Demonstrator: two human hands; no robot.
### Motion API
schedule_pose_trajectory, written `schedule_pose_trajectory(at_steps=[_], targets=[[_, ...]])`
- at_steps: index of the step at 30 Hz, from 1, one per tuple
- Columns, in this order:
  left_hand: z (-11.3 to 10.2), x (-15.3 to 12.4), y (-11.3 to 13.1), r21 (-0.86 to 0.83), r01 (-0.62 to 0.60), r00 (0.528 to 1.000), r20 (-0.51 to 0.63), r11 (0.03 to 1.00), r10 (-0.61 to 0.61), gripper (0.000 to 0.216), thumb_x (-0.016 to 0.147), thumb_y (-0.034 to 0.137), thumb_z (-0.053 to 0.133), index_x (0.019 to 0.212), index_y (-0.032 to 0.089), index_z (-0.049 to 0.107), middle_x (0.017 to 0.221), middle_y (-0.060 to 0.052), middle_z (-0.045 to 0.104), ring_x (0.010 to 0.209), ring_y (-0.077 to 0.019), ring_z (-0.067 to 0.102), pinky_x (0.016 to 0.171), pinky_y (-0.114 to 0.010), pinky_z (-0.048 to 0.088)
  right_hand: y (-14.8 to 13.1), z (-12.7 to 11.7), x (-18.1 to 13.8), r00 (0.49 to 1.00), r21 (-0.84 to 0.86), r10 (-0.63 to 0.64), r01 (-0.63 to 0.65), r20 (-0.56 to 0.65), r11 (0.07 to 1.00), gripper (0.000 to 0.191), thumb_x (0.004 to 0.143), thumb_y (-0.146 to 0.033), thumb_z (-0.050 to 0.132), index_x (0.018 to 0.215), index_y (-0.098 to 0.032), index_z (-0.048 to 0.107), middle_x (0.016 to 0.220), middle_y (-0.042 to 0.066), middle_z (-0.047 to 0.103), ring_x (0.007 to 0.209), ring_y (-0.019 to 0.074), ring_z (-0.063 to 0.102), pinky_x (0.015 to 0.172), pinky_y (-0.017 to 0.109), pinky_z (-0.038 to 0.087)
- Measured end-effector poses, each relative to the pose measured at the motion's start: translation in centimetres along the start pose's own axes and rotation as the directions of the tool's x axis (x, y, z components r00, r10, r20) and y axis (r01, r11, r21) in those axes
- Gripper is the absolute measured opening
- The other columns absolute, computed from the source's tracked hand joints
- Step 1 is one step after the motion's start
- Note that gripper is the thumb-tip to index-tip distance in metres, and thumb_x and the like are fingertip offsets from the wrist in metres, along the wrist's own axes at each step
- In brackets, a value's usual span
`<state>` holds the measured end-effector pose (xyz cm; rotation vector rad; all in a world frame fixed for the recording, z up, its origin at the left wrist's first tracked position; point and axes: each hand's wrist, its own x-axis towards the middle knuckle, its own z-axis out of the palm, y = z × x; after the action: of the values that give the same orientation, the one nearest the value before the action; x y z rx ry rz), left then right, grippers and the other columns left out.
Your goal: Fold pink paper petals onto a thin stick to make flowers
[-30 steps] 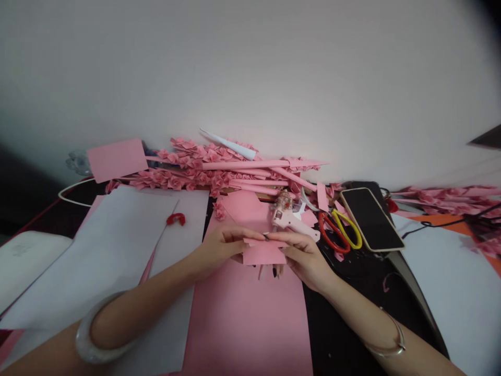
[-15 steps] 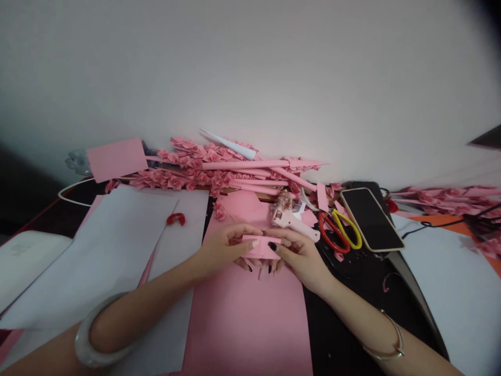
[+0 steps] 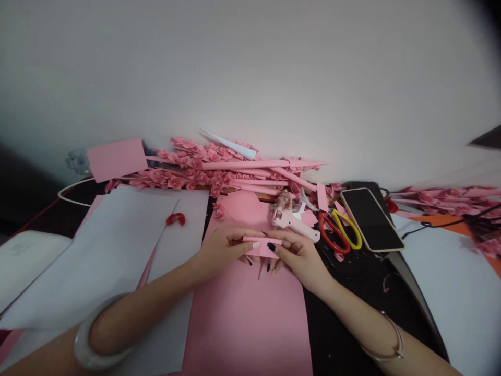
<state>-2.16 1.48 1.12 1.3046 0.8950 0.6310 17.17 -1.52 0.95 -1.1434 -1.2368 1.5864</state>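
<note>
My left hand (image 3: 225, 248) and my right hand (image 3: 297, 256) meet at the middle of the table, both pinching a small folded pink paper piece (image 3: 261, 246). Thumbs press on its top edge and fingers curl beneath it. The piece is held just above a large pink paper sheet (image 3: 246, 318) that lies on the table toward me. A white bangle circles my left wrist and a thin metal bangle my right.
A pink glue gun (image 3: 291, 222), red and yellow scissors (image 3: 338, 230) and a phone (image 3: 371, 218) lie right of my hands. White paper sheets (image 3: 105, 245) cover the left side. A pile of pink paper flowers and rolled sticks (image 3: 219, 169) runs along the wall.
The pink piece has been folded down into a narrower strip, and both hands have closed more tightly over it. Nothing else has moved.
</note>
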Motion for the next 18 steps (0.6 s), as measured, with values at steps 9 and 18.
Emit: schedule_pose_trajectory(at_steps=[9,18], targets=[[0.09,-0.11,0.09,0.011,-0.021,0.999,-0.039,1.000,0.021,0.030,0.078,0.023,0.058,0.106,0.015,0.068,0.100,-0.005,0.070,0.080,-0.0167,0.065,0.065,-0.027,0.058,0.02,0.06,0.02,0.999,-0.008,0.027,-0.027,0.021,1.000,0.031,0.076,-0.030,0.064,0.103,-0.015,0.063,0.055,-0.001,0.066,0.046,0.0135,0.065,0.046,0.024,0.055],[0.18,0.02,0.05,0.026,-0.042,0.998,-0.049,0.999,0.043,0.025,0.077,0.018,0.058,0.100,0.013,0.069,0.092,-0.006,0.069,0.075,-0.0144,0.064,0.064,-0.024,0.057,-0.08,0.33,-0.06,0.999,-0.025,0.041,-0.041,-0.009,0.999,0.029,0.074,-0.027,0.067,0.101,-0.016,0.063,0.056,-0.003,0.065,0.046,0.0135,0.065,0.046,0.025,0.055]])
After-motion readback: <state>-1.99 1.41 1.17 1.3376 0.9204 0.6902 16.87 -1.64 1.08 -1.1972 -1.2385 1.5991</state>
